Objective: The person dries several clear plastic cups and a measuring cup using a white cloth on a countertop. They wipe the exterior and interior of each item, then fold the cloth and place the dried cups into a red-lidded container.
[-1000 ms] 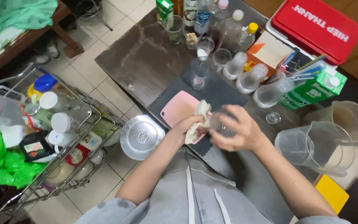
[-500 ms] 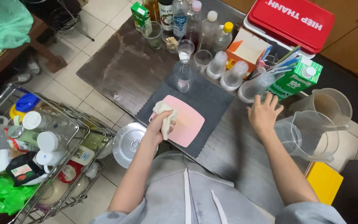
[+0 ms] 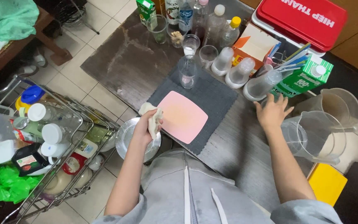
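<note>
A crumpled cream cloth (image 3: 152,118) sits bunched in the left hand (image 3: 146,126), which is clenched around it at the left edge of a pink cutting board (image 3: 182,117), just below the middle of the frame. The board lies on a dark grey mat (image 3: 212,93) spread over a dark, worn table (image 3: 125,58). The right hand (image 3: 272,112) is to the right of centre, fingers spread and released, holding nothing, just below a clear bottle lying on its side (image 3: 262,85). On the mat above the board stands a tall glass (image 3: 187,72).

Along the table's far edge in the upper part of the frame crowd bottles, cups and a green carton (image 3: 305,76), with a red cooler lid (image 3: 301,18) in the upper right. Two clear plastic pitchers (image 3: 320,132) stand at the right. A round metal lid (image 3: 127,137) pokes out under the left wrist. In the lower left a wire rack (image 3: 63,166) holds jars and containers over a pale tiled floor (image 3: 104,12).
</note>
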